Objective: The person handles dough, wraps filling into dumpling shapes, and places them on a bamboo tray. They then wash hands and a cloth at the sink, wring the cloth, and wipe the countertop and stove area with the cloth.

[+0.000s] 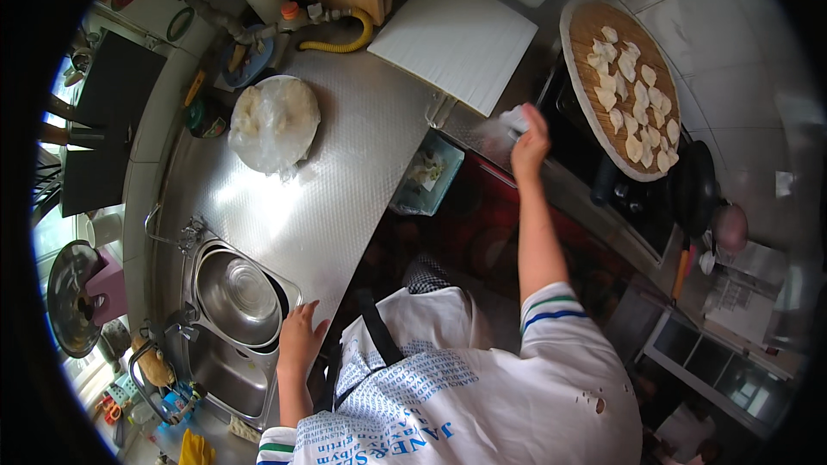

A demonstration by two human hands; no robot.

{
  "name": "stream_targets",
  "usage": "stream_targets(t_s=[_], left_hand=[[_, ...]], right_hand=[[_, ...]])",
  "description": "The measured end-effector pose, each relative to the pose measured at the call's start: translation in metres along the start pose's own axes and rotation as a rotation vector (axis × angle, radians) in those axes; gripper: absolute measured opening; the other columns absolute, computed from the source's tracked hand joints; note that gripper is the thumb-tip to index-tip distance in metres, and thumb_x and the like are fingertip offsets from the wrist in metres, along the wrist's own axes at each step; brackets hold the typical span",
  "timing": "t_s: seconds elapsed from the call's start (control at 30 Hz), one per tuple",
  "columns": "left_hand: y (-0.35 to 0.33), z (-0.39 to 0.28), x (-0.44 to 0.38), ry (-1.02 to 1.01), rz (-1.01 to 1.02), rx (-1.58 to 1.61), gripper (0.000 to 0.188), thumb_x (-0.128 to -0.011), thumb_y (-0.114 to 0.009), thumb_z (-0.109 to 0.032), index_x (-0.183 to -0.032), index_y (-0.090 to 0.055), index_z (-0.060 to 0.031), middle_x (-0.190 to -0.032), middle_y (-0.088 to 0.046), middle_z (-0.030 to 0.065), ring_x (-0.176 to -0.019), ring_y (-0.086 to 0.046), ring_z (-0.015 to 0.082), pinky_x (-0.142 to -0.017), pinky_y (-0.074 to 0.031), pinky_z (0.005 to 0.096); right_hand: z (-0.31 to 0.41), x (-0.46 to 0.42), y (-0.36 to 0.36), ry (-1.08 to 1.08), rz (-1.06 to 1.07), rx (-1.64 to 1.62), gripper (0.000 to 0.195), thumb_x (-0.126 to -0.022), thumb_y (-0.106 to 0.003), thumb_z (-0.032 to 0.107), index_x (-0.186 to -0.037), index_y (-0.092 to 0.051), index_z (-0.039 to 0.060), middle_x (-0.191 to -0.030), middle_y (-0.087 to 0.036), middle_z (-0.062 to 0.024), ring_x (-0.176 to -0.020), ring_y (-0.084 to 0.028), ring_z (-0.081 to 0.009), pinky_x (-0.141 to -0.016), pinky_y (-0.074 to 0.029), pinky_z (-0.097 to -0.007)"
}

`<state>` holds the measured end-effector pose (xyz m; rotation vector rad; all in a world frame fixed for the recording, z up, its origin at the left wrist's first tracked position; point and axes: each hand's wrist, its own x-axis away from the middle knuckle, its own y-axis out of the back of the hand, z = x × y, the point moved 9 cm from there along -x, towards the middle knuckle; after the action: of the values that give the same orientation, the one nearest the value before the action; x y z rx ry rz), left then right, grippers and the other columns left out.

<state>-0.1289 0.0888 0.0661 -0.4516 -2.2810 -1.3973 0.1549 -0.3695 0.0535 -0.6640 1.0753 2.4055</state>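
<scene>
My right hand (531,145) is shut on a blurred white cloth or piece of paper (515,119), near the corner of a white panel (452,45). Which of the two it is cannot be made out. Below my left hand (301,330), whose fingers are apart and hold nothing, runs the front edge of the steel sink (232,368). A round steel basin (238,297) sits in one sink bowl, close to that hand. To the right, a round wooden board (585,55) with a pale rim carries many raw dumplings (639,95) above the black stove (562,100).
On the steel counter (349,161) stands a bowl of dough under clear plastic (274,123). A teal waste bin (446,174) holding scraps is beside the counter edge. A yellow gas hose (362,32) curves at the back. Black pan (698,187) is beside the stove.
</scene>
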Motion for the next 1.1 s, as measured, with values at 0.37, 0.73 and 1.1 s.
stream_targets(t_s=[0.37,0.73,1.1], left_hand=[[-0.026,-0.020,-0.008,-0.009,0.122,0.051,0.041,-0.079,-0.064,-0.022,-0.116,-0.055,-0.0048,-0.108,-0.060,0.0151,-0.100,-0.055,0.0341,-0.085,-0.045,0.0409],[0.013,-0.039,-0.065,-0.015,-0.175,-0.149,0.051,-0.075,-0.069,-0.020,-0.121,-0.051,-0.0049,-0.129,-0.046,0.0178,-0.119,-0.042,0.0364,-0.097,-0.035,0.0443],[-0.037,-0.008,-0.086,0.179,-0.063,-0.233,0.084,-0.071,-0.073,-0.030,-0.138,-0.030,-0.0037,-0.143,-0.024,0.0272,-0.132,-0.027,0.0393,-0.106,-0.023,0.0539]], right_hand=[[-0.005,0.085,-0.083,-0.190,0.243,0.098,0.041,-0.089,-0.041,0.002,-0.129,-0.042,-0.0055,-0.135,-0.040,-0.0224,-0.127,-0.037,-0.0358,-0.109,-0.025,-0.0398],[0.023,-0.050,-0.063,0.022,-0.056,-0.153,0.045,-0.076,-0.035,-0.014,-0.112,-0.059,-0.0021,-0.118,-0.058,-0.0176,-0.112,-0.054,-0.0311,-0.098,-0.040,-0.0363],[0.010,-0.047,-0.226,0.231,0.703,0.204,0.062,-0.093,-0.044,0.035,-0.137,-0.029,-0.0068,-0.145,-0.026,-0.0219,-0.136,-0.022,-0.0319,-0.113,-0.014,-0.0399]])
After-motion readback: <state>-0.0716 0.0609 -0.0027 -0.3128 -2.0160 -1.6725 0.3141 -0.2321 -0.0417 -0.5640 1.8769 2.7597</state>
